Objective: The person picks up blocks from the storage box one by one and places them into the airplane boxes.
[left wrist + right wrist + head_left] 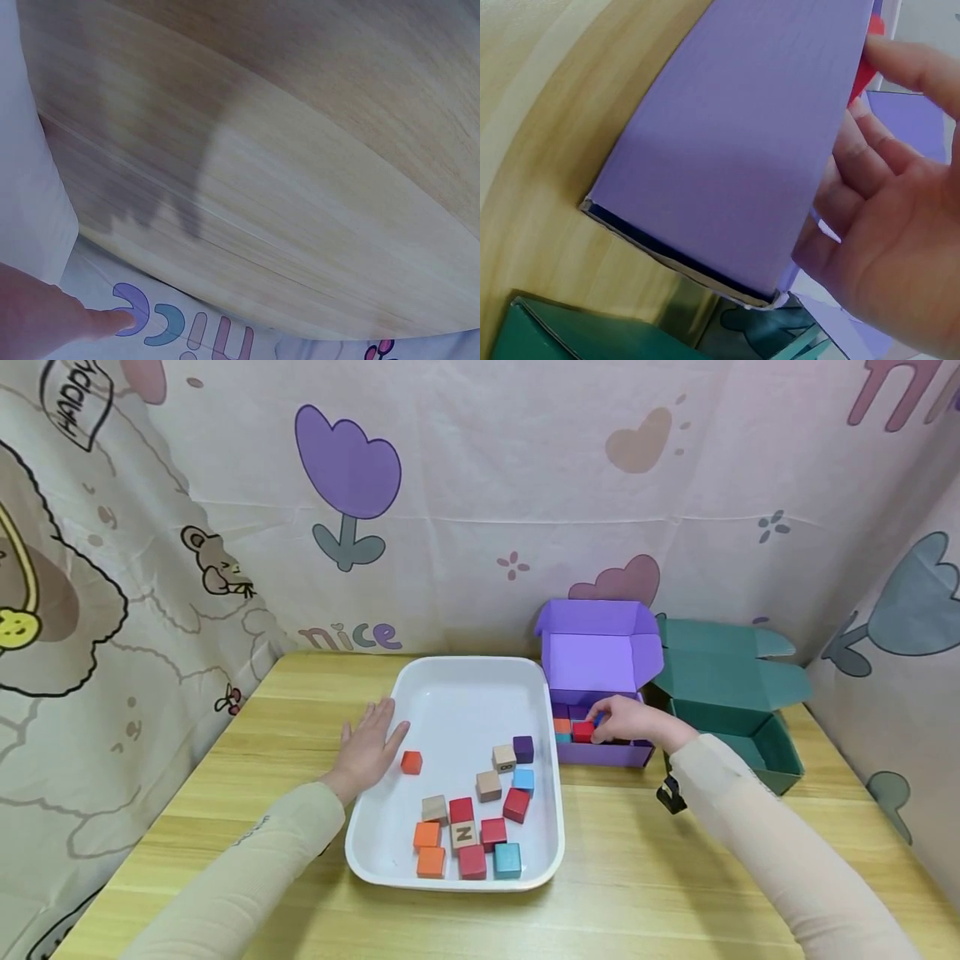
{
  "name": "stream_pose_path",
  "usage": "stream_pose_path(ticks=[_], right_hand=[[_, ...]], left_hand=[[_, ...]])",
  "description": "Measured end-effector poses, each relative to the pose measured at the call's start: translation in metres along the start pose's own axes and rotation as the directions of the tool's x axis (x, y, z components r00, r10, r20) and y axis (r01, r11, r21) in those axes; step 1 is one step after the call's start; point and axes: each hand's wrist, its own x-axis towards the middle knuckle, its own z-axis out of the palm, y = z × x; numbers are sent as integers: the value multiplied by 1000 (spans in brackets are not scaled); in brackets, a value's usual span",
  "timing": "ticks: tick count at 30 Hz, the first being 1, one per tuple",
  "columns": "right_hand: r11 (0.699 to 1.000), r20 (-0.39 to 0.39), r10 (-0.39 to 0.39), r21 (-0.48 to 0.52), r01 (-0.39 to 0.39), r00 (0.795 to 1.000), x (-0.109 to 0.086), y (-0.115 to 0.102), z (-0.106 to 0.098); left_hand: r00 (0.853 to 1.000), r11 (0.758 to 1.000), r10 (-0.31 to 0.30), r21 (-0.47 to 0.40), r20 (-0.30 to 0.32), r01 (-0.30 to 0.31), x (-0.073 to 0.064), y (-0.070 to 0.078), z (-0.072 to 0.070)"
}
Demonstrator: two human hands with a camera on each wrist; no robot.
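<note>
With thumb and fingers my right hand pinches a red block inside the open purple box. The right wrist view shows a bit of that red block at the fingertips, partly hidden by the box wall. Orange and blue blocks lie beside it in the box. My left hand rests with straight, spread fingers at the left rim of the white tray. Several wooden cubes are spread over the tray, including an orange cube closest to that hand.
An open green box stands right of the purple one, its lid folded back. In the tray's lower half are red, orange, blue, plain wood and purple cubes. A patterned cloth hangs behind the wooden table.
</note>
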Motion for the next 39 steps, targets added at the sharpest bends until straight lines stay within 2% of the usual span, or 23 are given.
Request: stream_pose_path(ticks=[5,9,16,21,30,35,39], right_hand=[[1000,15,17,18,-17,1000,2,2,1],[1000,8,-3,-8,3,1000,3,1,1],[988,-14,-92,-127,89,996,3,-1,-1],[982,10,-124,-143,124,992,3,-2,-1],[990,45,-78,-113,83,996,8,-1,0],[988,-1,-86,-131,85,996,11,-2,2],[979,-63,-91,-186,78,994,12,-4,7]], left_hand=[[1000,1000,3,-5,-3,-3,0,0,1],[1000,1000,1,-2,-5,-1,0,0,1],[1000,1000,5,-8,1,-5,0,1,-1],[1000,1000,4,-8,2,-4,-1,2,-1],[1000,1000,6,-10,6,-5,0,3,-2],[1000,1000,3,-8,3,-3,1,2,-3],[1000,1000,-2,-5,9,2,1,2,-2]])
